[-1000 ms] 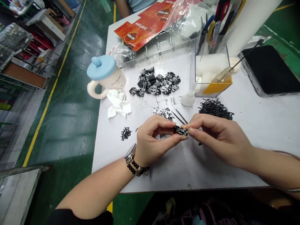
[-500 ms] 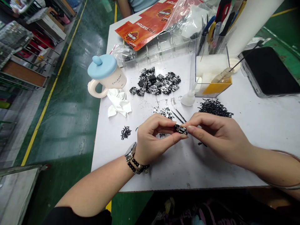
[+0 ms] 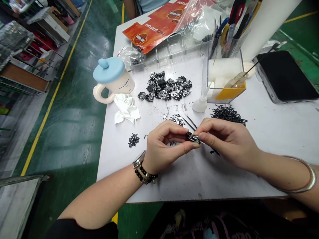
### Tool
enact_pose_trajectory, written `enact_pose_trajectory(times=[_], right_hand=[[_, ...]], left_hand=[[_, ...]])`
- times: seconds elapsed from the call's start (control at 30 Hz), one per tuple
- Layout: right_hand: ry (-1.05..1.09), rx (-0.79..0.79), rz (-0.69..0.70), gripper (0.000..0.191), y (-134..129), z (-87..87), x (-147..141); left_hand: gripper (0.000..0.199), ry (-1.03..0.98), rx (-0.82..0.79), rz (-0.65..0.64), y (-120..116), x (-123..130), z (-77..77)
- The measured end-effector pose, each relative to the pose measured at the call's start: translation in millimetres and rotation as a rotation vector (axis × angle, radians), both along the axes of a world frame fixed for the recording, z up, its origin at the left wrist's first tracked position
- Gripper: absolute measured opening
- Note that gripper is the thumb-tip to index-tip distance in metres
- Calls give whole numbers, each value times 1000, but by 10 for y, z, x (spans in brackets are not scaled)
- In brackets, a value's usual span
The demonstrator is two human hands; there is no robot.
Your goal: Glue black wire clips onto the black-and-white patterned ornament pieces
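Presumably light and stiff, our black-and-silver part (image 3: 193,138) suits edge holds: left fingers (image 3: 183,149) pinch it; right fingers (image 3: 211,140), narrowed together, meet its end.

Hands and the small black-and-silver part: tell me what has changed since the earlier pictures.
The right hand has shifted slightly left, bringing its metal bangle more fully into view. Nothing was visibly taken up or let go: the left hand still pinches the small black-and-silver part. The lidded mug stayed put.
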State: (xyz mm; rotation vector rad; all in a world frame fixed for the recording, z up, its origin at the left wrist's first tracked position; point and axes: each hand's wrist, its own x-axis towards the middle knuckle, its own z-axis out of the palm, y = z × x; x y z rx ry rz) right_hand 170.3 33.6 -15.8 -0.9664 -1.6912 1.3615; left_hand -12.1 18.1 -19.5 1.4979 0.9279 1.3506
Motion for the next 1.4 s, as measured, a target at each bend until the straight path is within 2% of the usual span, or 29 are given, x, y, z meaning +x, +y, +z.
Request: enact_pose_trajectory(times=[0.17,0.43,0.53,0.7,0.97,1.13,1.4], right_hand=[[97,-87,8,9,-11,-4,-28],[111,-73,1,9,-11,-5,-40],[81,33,9,7,-20,-8,-34],[35,312,44,4,-21,28,4],[-43,612,103,11,24,76,78],[-55,680,127,13,15,70,98],[-50,704,144,14,10,59,82]], left_hand=[[28,-18,-16,-29,-8,-5,13],[30,-23,-20,-72,-21,-14,10],[35,-19,38,-83,-23,-12,4],[43,23,179,-75,-24,-11,-2],[41,166,296,-33,-38,-45,-39],[43,178,322,-18,-51,-59,-37],[42,198,337,-25,-70,-62,-17]])
